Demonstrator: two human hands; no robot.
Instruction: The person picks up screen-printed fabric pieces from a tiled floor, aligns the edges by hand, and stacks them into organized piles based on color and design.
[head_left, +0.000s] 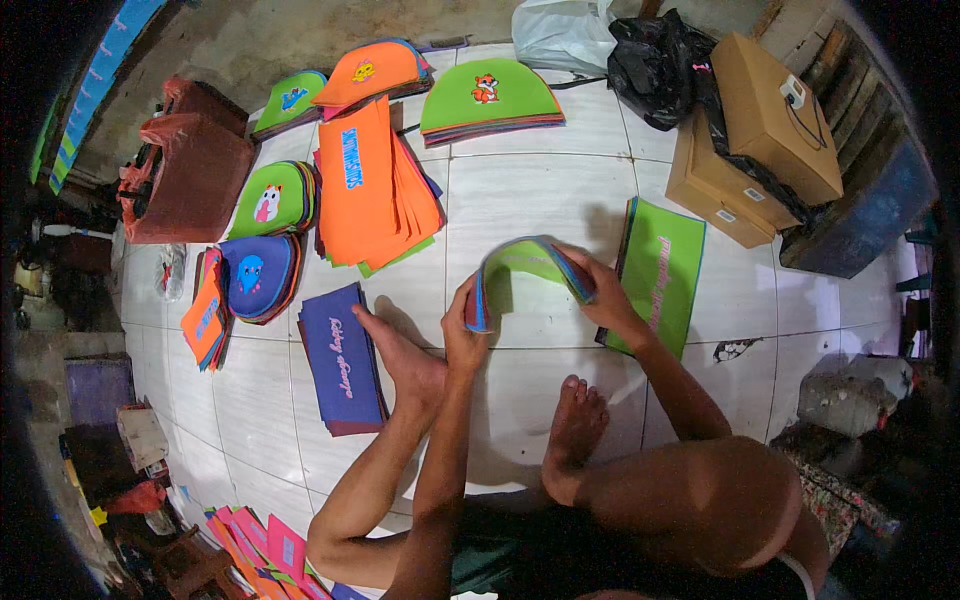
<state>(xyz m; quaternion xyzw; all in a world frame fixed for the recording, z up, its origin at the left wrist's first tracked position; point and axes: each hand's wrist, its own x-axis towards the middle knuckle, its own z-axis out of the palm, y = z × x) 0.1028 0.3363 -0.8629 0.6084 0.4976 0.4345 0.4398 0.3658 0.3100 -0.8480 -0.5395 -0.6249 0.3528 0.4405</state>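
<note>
My left hand (463, 330) and my right hand (604, 296) grip the two ends of a stack of coloured fabric or foam sheets (525, 259), bent into an arch above the floor. Its inner face is green with faint lettering; blue and dark red edges show at the ends. Right of my right hand lies a stack of green rectangular pieces (664, 270) with pink lettering. A stack of purple rectangular pieces (341, 360), also lettered, lies beside my left foot. Farther up is a fanned stack of orange pieces (360, 187) with blue lettering.
Half-round stacks with animal pictures lie at the upper left, among them a green one with a fox (487, 94). Cardboard boxes (780, 112) and a black plastic bag (652, 67) stand at the upper right, a red plastic bag (195, 172) at the left. My feet rest on the tiles.
</note>
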